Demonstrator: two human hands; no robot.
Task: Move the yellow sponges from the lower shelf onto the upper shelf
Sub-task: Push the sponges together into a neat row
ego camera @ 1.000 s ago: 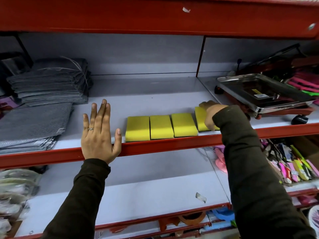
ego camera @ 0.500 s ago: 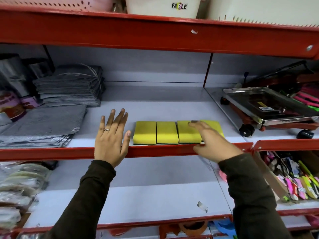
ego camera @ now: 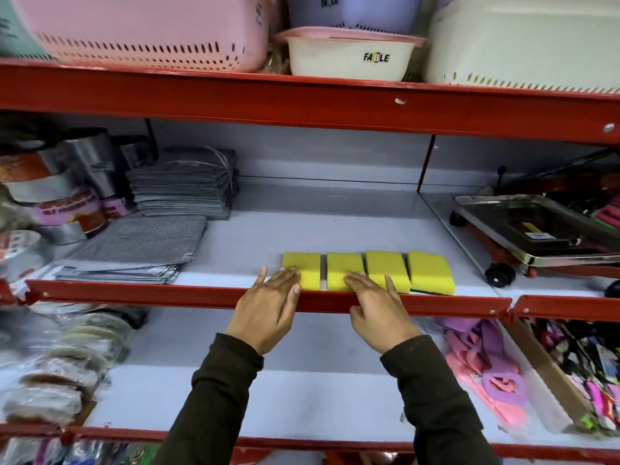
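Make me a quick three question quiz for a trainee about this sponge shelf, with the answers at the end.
1. How many yellow sponges lie in the row at the front of the middle shelf?
2. True or false: the left hand has lifted a sponge clear of the shelf.
3. What sits directly left of the sponges on that shelf? A) grey cloths B) pink basket C) steel tray

Key
1. Four.
2. False. Both hands lie flat, with the fingers of the left on the leftmost sponge and of the right hand on the second; nothing is lifted.
3. A.
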